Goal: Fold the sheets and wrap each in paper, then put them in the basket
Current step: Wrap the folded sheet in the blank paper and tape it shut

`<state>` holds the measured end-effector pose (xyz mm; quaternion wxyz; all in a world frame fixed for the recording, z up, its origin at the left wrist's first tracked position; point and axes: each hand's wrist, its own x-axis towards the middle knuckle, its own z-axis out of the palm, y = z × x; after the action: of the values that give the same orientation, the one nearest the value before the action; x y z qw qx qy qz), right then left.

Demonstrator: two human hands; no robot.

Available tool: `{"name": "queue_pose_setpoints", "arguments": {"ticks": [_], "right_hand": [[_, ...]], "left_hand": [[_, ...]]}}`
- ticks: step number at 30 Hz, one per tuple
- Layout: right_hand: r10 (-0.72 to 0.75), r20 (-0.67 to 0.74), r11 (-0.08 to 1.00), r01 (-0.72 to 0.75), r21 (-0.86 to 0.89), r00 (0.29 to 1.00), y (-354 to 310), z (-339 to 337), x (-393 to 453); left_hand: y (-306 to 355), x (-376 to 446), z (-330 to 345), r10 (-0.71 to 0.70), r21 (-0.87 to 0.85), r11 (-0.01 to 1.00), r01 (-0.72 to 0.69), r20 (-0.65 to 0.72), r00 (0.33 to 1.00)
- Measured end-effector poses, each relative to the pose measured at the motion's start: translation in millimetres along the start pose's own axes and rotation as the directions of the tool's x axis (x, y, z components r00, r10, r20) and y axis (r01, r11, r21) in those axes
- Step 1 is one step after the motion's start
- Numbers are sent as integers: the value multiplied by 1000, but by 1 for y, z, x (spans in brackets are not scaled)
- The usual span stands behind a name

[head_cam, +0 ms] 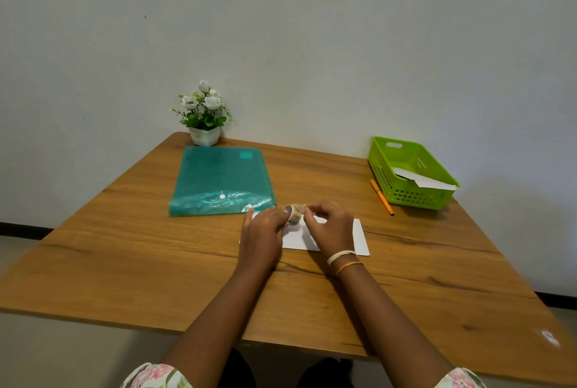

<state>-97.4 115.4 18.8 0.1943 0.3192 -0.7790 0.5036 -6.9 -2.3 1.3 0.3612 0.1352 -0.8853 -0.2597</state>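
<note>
A folded white paper packet (pixel 359 236) lies flat on the wooden table (pixel 156 250), partly covered by both hands. My left hand (pixel 260 236) grips a small patterned tape roll (pixel 294 212) just above the packet. My right hand (pixel 331 226) pinches at the roll's right side, where the tape end sits; the end itself is too small to make out. A green plastic basket (pixel 387 181) stands at the far right with a white wrapped sheet (pixel 421 180) inside it.
A teal plastic folder (pixel 218 178) lies at the back left. Behind it, against the wall, stands a small pot of white flowers (pixel 204 119). An orange pen (pixel 381 197) rests just left of the basket.
</note>
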Motion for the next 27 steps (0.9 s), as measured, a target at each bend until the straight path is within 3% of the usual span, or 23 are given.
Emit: {"name": "queue_pose_setpoints", "arguments": {"ticks": [3,6,12,18,27], "right_hand": [[242,-36,961,-235,146,970,5,1,1],[388,-93,898,-354,261,917,12,-3,2],[337,-88,939,-329,98,937,31,-18,-3],[495,-121,866,-478,144,860,42,-18,-6],[543,-94,832,-519,199,835,45,-20,-5]], "left_hand": [[0,0,2,28,16,999,-28,2,1000],[-1,0,2,2,26,1000,-2,-5,1000],[0,2,5,11,112,994,-13,22,1000],[4,20,7,94,129,988,-89,-30,995],[6,71,31,108,320,932,-168,196,975]]}}
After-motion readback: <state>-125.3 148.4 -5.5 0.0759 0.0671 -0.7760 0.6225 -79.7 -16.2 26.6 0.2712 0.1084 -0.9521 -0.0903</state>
